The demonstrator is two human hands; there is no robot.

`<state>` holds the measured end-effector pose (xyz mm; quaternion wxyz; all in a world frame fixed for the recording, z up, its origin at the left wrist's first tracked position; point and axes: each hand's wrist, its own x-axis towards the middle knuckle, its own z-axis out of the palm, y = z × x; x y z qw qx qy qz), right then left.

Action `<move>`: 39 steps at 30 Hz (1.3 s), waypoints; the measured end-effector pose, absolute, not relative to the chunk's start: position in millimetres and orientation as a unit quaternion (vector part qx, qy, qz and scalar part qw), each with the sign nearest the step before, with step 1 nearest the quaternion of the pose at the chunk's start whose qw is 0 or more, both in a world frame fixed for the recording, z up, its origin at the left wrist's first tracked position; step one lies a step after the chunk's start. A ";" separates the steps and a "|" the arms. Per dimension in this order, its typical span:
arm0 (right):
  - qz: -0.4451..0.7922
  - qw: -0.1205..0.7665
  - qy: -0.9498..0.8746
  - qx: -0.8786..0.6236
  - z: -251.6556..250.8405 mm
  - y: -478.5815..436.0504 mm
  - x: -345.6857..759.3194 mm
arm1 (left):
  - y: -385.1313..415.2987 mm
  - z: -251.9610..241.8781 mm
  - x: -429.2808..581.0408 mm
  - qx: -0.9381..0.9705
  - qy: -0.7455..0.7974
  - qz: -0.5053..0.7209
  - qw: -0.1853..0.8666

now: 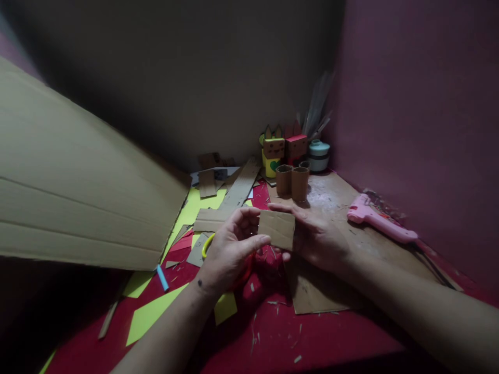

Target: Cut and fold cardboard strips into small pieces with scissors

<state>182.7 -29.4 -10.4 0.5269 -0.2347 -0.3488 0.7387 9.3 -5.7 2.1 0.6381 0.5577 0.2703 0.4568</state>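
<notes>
Between my two hands is a small rectangular piece of cardboard (276, 228), raised above the red tabletop (273, 337). My left hand (236, 246) pinches its left edge, thumb on the near face and fingers behind. Along the right edge my right hand (317, 236) grips the same piece; part of its fingers is hidden behind the cardboard. Under the right wrist lies a larger flat cardboard sheet (312, 296). A yellow ring-shaped handle (208, 245) shows beside my left hand, the rest of it covered.
A pink glue gun (382, 221) lies at the right by the wall. Several cardboard tubes (300, 184), a yellow cardboard figure (273, 156), a red one (296, 147) and a pale blue lidded pot (318, 156) stand behind. Cardboard strips (239, 187) and yellow paper (152, 314) lie left. A large cardboard panel (86, 187) leans there.
</notes>
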 end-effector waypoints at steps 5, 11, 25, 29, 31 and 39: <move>0.692 0.562 -0.352 -0.285 -11.9 -24.2 181.1 | -5.6 2.0 6.5 0.579 0.250 0.407 0.661; 0.675 0.565 -0.359 -0.311 -11.4 -20.7 182.8 | -2.3 2.7 0.1 0.634 0.304 0.401 0.587; 0.693 0.540 -0.405 -0.252 -4.0 -24.8 194.5 | 1.6 7.6 -11.2 0.654 0.273 0.379 0.595; 0.715 0.525 -0.407 -0.218 -2.2 -27.6 194.0 | -0.7 11.6 -10.3 0.644 0.273 0.404 0.590; 0.720 0.521 -0.408 -0.208 -1.3 -28.6 193.8 | -2.1 12.9 -9.3 0.633 0.279 0.410 0.594; 0.721 0.518 -0.385 -0.251 0.0 -27.4 192.5 | -5.3 13.3 -8.2 0.632 0.304 0.425 0.572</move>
